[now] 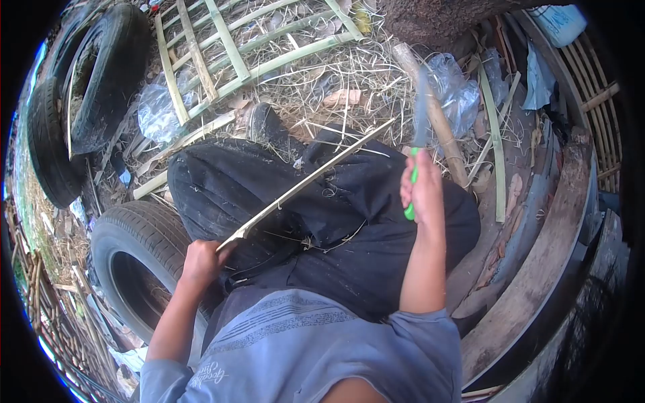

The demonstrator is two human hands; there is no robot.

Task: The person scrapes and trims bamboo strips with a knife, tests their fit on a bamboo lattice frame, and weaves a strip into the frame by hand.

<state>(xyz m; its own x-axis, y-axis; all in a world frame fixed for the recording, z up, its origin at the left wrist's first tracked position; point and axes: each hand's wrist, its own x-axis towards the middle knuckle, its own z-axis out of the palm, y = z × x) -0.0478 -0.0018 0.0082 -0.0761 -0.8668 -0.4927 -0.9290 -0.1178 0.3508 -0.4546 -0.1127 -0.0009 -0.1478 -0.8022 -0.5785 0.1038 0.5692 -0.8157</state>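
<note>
My left hand (203,260) is closed around the lower end of a thin split bamboo strip (306,181), which slants up and to the right across my dark trousers. A small curl of fibre stands up on the strip. On the right, my right hand (423,185) grips the bright green handle of a knife (421,114). Its blade points up, away from me, and is slightly blurred. The blade is apart from the strip, to the right of its far end.
A tire (144,225) lies by my left leg, with more tires (111,77) beyond. A bamboo lattice (262,70) rests ahead on shavings. Plastic bags (453,91), a thick stick (435,114) and a green strip (494,144) lie ahead right, near wooden boards (531,275).
</note>
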